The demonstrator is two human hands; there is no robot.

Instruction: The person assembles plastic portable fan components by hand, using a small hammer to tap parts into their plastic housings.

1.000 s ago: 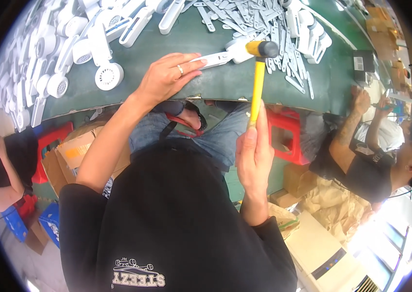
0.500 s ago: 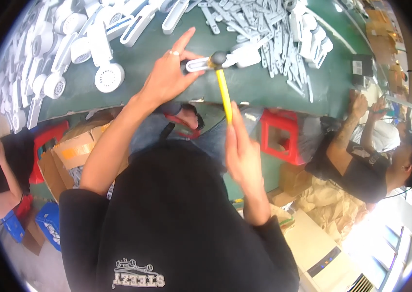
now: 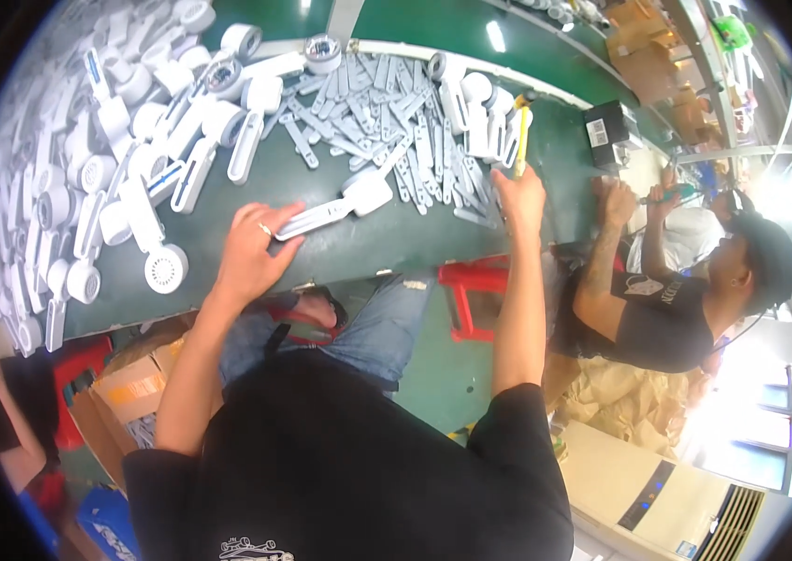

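Observation:
My left hand (image 3: 256,248) pinches the handle end of a white plastic piece (image 3: 368,194), which has a round head and a long slotted handle. The piece lies on the green tabletop (image 3: 321,257), its head pointing right. Off to the right, my right hand (image 3: 521,198) is closed round the yellow handle of a hammer (image 3: 521,140). The hammer stands upright in front of several similar white pieces (image 3: 477,112), and its head is hard to make out against them. Beyond the held piece spreads a pile of flat grey strips (image 3: 387,98).
A large heap of white handled pieces (image 3: 106,178) covers the table's left side. A black box (image 3: 609,133) stands at the far right, near a co-worker (image 3: 676,290). Below the table edge are a red stool (image 3: 471,290) and an open carton (image 3: 125,388).
The hammer has moved from over the white piece away to the right with my right hand. My left hand now pinches the piece's handle. The whole view has shifted.

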